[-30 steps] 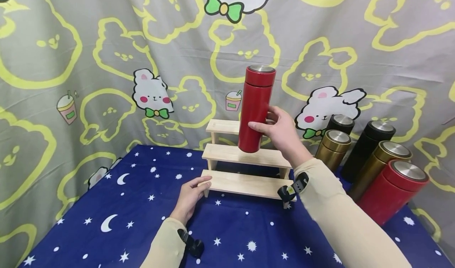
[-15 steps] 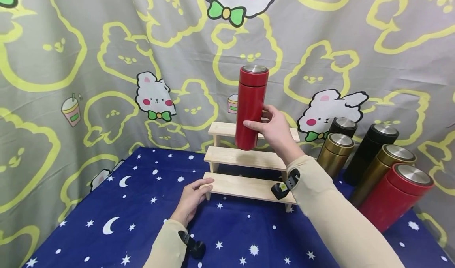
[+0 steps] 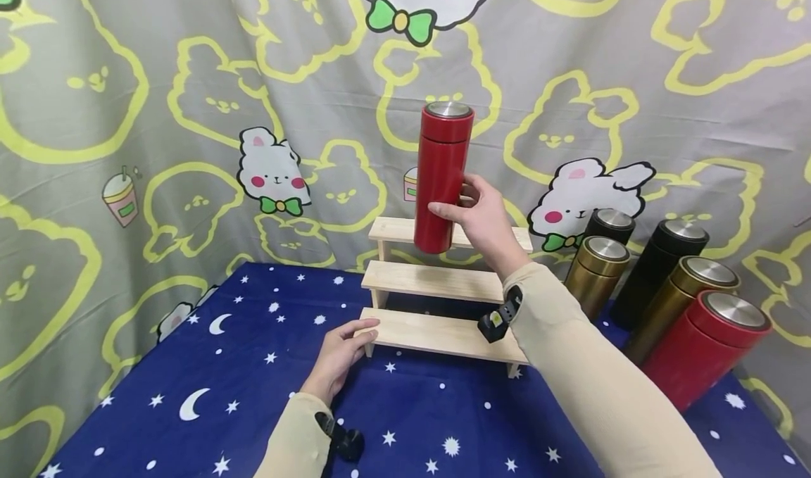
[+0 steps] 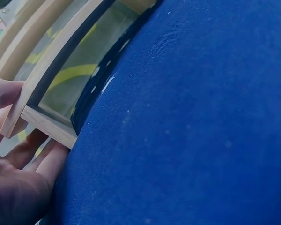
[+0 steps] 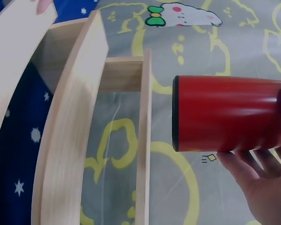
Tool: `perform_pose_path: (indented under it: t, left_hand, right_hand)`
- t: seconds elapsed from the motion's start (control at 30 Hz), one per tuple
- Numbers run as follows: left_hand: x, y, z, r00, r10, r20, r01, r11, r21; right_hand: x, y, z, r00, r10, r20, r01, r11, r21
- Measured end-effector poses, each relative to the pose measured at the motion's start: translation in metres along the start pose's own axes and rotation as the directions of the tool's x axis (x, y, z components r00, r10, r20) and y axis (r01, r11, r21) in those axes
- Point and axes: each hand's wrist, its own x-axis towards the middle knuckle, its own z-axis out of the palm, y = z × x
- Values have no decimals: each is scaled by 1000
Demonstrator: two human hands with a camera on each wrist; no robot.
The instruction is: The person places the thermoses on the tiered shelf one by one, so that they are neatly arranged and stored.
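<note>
My right hand (image 3: 484, 217) grips a red thermos (image 3: 441, 175) with a steel-topped lid, thumb on the near side and fingers round its right side. The thermos is nearly upright, in front of the top step of a three-step wooden display stand (image 3: 437, 281). In the right wrist view, a gap shows between the base of the thermos (image 5: 225, 112) and the top board (image 5: 144, 136). At the left end of the lowest step, my left hand (image 3: 338, 355) pinches the board. The left wrist view has the thumb (image 4: 7, 93) on top and fingers below.
On the right stand another red thermos (image 3: 703, 351), two gold ones (image 3: 592, 274) and two black ones (image 3: 662, 270), partly behind my right sleeve. A dark blue star-print cloth (image 3: 253, 393) covers the table. A patterned grey curtain (image 3: 336, 84) hangs close behind the stand.
My right hand has carried the red thermos slightly left and up, from in front of the middle step to the top step. My left hand keeps its place on the stand.
</note>
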Motion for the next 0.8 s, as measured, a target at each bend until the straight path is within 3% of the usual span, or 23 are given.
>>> perform_pose_path:
  t: [0.37,0.8]
  left_hand:
    - [1,-1,-1,1000,7,7,-7,1000,-3]
    - [0,-1,-3,1000,3,18,-3,1000,15]
  right_hand:
    - [6,3,6,999,19,-34,-18,999,47]
    - [19,10,22,998,44,-43,-45,999,-21]
